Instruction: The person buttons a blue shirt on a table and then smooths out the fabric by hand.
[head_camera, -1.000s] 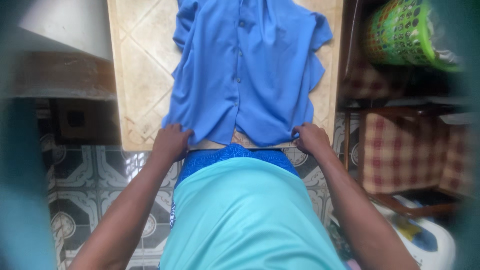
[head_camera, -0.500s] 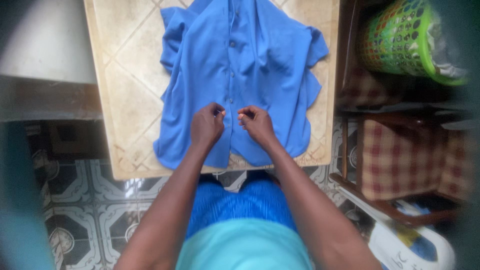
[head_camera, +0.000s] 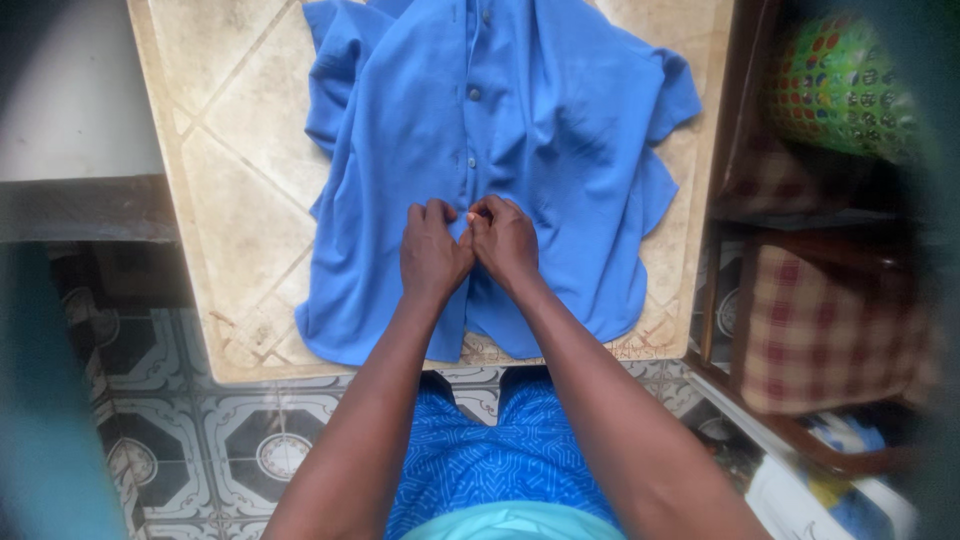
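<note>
Your worktop (head_camera: 230, 170) is a broad slab of beige tile, worn and stained, with diagonal grout lines running across it. Below it the floor (head_camera: 200, 450) shows patterned tiles in black, white and grey. Spread on the worktop lies the blue shirt (head_camera: 560, 130), soft and rumpled, front side up, short sleeves splayed out to each side and a row of small dark buttons running down its middle; its hem hangs just over the near edge. At your right stand a chair with a checked cushion (head_camera: 830, 330) and a green plastic basket (head_camera: 850, 80) with a perforated wall. Both your forearms reach straight forward and meet at the placket. Your left hand (head_camera: 432, 252) and right hand (head_camera: 505, 240) are curled tight, knuckles up, fingertips touching each other, each pinching the shirt's cloth at its lower middle.
</note>
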